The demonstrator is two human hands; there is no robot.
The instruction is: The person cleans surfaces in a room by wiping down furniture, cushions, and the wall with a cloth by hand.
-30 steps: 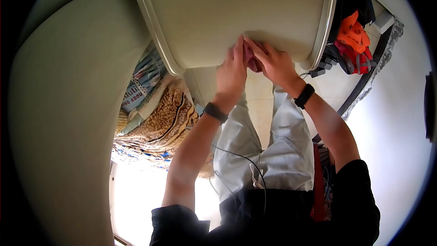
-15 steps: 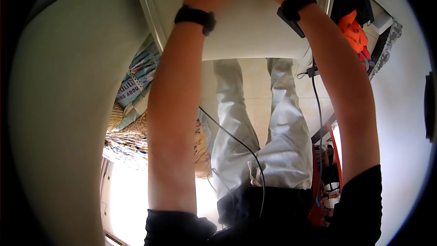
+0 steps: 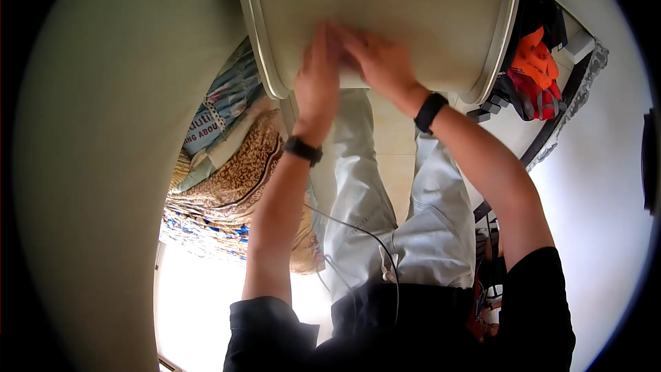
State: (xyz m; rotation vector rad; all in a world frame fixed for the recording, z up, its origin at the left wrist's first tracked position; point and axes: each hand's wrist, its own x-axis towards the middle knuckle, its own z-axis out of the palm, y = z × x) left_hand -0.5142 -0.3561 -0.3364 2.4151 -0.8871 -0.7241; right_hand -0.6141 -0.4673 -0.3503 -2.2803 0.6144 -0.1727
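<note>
Over the near part of a pale, flat surface with raised side rims [image 3: 441, 0], my two hands come together. My left hand [image 3: 319, 86] points away from me, its fingers stretched out and blurred at the tips. From the right, my right hand [image 3: 387, 69] reaches across, and its extended fingers meet the left fingers. No object shows between them, though the overlap hides the palms. A dark band [image 3: 303, 151] circles the left wrist, and a black strap [image 3: 430, 111] the right one.
Patterned fabric [image 3: 255, 151] is heaped at the left, near a large pale wall-like surface [image 3: 124, 131]. An orange and red bag [image 3: 535, 72] lies on the right beside a grey-edged ledge. A thin dark cable [image 3: 358, 229] crosses above my light trousers [image 3: 434, 213].
Both hands have come back toward me from the far edge of view and moved together until their fingers meet. The pale surface now sits slightly further right in view.
</note>
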